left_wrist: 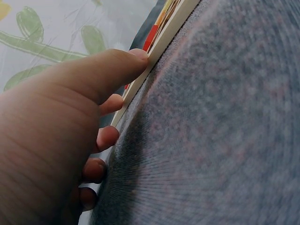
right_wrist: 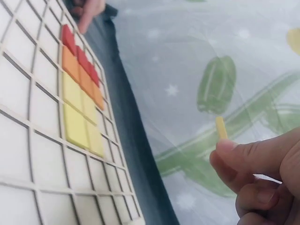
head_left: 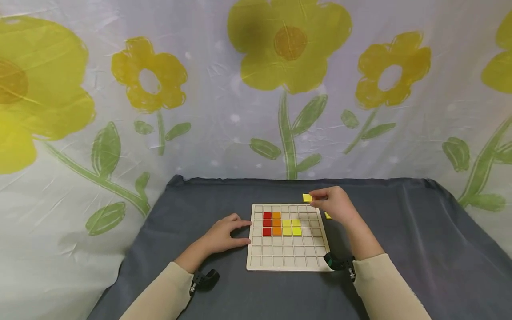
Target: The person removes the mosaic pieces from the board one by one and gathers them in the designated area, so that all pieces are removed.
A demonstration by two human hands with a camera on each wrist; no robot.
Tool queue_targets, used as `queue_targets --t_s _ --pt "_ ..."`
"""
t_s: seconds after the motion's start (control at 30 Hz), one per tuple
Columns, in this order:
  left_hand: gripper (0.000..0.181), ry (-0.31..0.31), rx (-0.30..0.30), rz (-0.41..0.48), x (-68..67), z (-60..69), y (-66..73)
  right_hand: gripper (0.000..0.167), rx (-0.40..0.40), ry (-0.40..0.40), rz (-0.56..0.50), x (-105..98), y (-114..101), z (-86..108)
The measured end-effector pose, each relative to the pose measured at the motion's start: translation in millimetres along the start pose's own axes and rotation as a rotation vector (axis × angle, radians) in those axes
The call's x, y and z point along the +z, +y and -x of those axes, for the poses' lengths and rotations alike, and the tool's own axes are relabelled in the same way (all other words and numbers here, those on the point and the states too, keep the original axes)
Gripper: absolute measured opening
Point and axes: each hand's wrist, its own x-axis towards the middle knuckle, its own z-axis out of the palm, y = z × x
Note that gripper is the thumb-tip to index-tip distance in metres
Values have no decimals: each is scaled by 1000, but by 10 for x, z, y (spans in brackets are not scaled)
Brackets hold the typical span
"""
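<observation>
A pale wooden grid board (head_left: 289, 268) lies on the dark cloth. Red tiles (head_left: 266, 231), orange tiles (head_left: 277, 231) and yellow tiles (head_left: 296, 231) sit side by side in its upper cells. My left hand (head_left: 225, 234) touches the board's left edge with thumb and fingers spread. In the left wrist view the thumb (left_wrist: 117, 70) presses against the wooden side. Beyond the far right corner, my right hand (head_left: 335, 205) pinches a yellow square tile (head_left: 307, 198) between thumb and fingers. The right wrist view shows that tile (right_wrist: 221, 127) edge-on, raised off the board.
Another yellow piece (head_left: 328, 216) lies partly hidden beside the board's right edge, under the right hand. Dark grey cloth (head_left: 224, 293) covers the table. A white curtain (head_left: 208, 111) with printed yellow flowers hangs behind it. Each wrist wears a black strapped device (head_left: 206, 280).
</observation>
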Motion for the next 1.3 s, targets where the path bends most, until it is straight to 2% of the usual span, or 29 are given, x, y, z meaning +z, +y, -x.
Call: queue_targets --t_s 0.4,0.87,1.07,1.3 --pt "60 4 0 -6 -21 -11 5 40 46 43 135 -308 83 34" --pt "60 -6 -8 2 6 14 11 38 77 99 192 -530 264 109" --pt "60 -10 -3 14 -3 12 14 39 113 81 200 -646 367 163" --pt "60 -15 -7 17 -6 3 14 39 165 39 191 -692 450 190"
